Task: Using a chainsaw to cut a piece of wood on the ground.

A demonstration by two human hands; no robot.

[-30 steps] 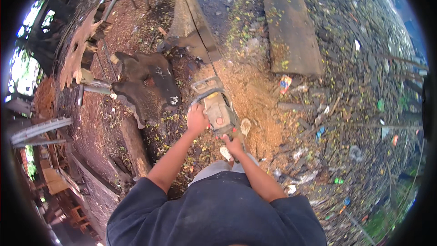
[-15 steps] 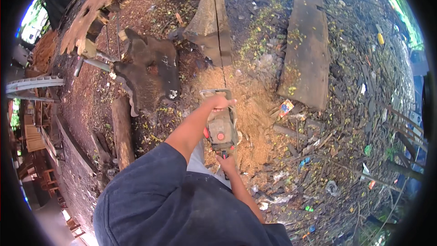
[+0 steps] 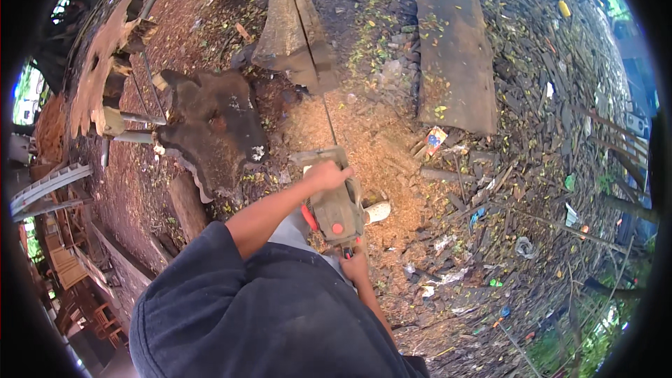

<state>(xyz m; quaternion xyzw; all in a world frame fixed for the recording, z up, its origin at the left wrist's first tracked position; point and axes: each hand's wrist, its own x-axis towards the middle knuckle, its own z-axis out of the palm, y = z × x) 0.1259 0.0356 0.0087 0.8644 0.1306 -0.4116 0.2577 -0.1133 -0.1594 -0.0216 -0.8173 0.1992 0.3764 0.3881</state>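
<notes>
A chainsaw with a dusty grey body and red parts is held in front of me. My left hand is closed around its front handle. Lower down, my right hand grips the rear handle. The thin guide bar points away from me and meets the near end of a thick wooden slab. A dark, straight slit runs along that slab in line with the bar. How deep the bar's tip sits in the wood is hidden. Sawdust covers the ground around the saw.
A light shoe stands right of the saw. Left lie a dark, irregular wood slab and a log; a long plank lies to the right. Wood scraps and litter, including a colourful packet, cover the ground on the right.
The chainsaw has come back toward me, so more of its bar shows between body and slab. The whole view has shifted, and more of the shoe is visible. Both hands keep their grip.
</notes>
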